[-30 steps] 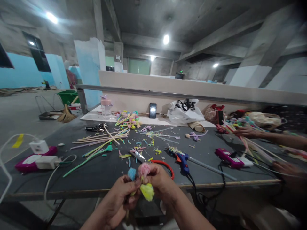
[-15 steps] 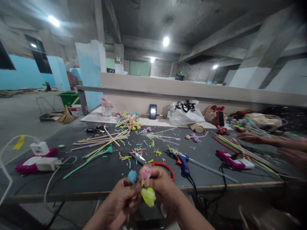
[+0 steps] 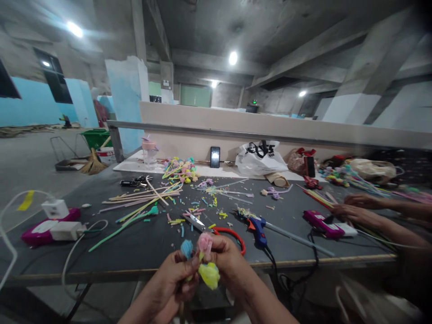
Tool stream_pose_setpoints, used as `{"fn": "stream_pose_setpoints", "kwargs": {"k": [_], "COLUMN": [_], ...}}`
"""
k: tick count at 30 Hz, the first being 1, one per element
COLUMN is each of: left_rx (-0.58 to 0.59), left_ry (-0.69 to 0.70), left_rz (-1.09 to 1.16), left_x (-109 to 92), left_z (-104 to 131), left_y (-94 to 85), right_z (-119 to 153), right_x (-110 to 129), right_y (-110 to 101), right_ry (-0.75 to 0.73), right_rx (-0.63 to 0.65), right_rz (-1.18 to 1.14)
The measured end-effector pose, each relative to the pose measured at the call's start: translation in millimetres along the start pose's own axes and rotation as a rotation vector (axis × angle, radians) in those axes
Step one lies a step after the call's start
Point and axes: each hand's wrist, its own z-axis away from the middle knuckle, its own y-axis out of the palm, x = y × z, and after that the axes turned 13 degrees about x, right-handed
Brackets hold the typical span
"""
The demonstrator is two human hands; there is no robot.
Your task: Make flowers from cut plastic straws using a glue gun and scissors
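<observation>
The left hand (image 3: pixel 175 281) and right hand (image 3: pixel 227 263) meet at the near table edge (image 3: pixel 303 262), fingers of both pinched around a small bunch of paper flowers (image 3: pixel 204 258): blue at 11 o'clock, pink at 12, yellow at 5 (stems running down, hidden between the palms). Red-handled scissors (image 3: pixel 216 228) lie just beyond at 12 o'clock, a blue glue gun (image 3: pixel 257 226) at 2; a co-worker's hands (image 3: pixel 351 211) work well apart at 3.

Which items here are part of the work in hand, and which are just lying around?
In hand:
left hand and right hand pinch a small bunch: blue flower, pink flower, yellow flower.

Lying about:
scissors
blue glue gun
loose stems
phone
white plastic bag
</observation>
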Motion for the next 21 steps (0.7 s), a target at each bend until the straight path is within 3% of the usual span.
{"fn": "stream_pose_setpoints", "kwargs": {"k": [21], "left_rx": [0.007], "left_ry": [-0.003], "left_rz": [0.029], "left_x": [4.3], "left_z": [0.8], "left_y": [-3.7], "right_z": [2.7], "right_x": [-6.5], "right_y": [7.9], "right_ry": [0.013], "right_rx": [0.004], "right_rz": [-0.207]}}
